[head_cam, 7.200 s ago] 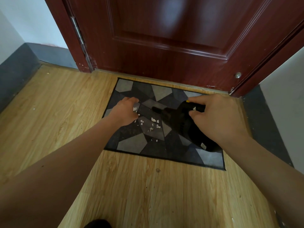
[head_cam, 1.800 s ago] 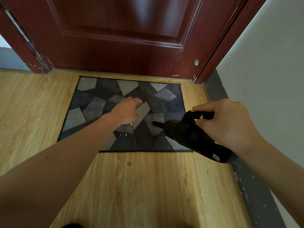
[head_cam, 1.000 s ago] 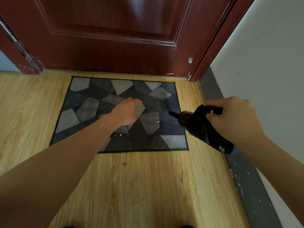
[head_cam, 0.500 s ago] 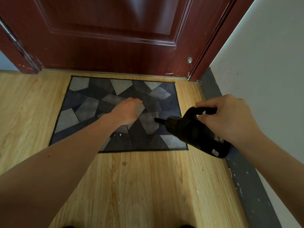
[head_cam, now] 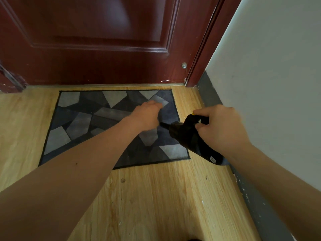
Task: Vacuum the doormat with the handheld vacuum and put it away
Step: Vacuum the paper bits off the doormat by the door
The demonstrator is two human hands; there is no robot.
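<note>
Vacuuming right side of doormat point(head_cam: 107, 126), nozzle pointing left just beside left hand point(head_cam: 147, 117).
Right hand point(head_cam: 220, 127) clamped around handle of black handheld vacuum point(head_cam: 191, 140), held over the mat's right edge. Left hand loosely curled, pressing mat flat on the wooden floor point(head_cam: 156, 197). No debris visible on the exposed mat. Advice: keep nozzle low, slow overlapping passes, shift left hand to check the patch under it.

We see a light wooden floor point(head_cam: 156, 197) carrying a grey-patterned doormat point(head_cam: 78, 122) lying flat before the door.
</note>
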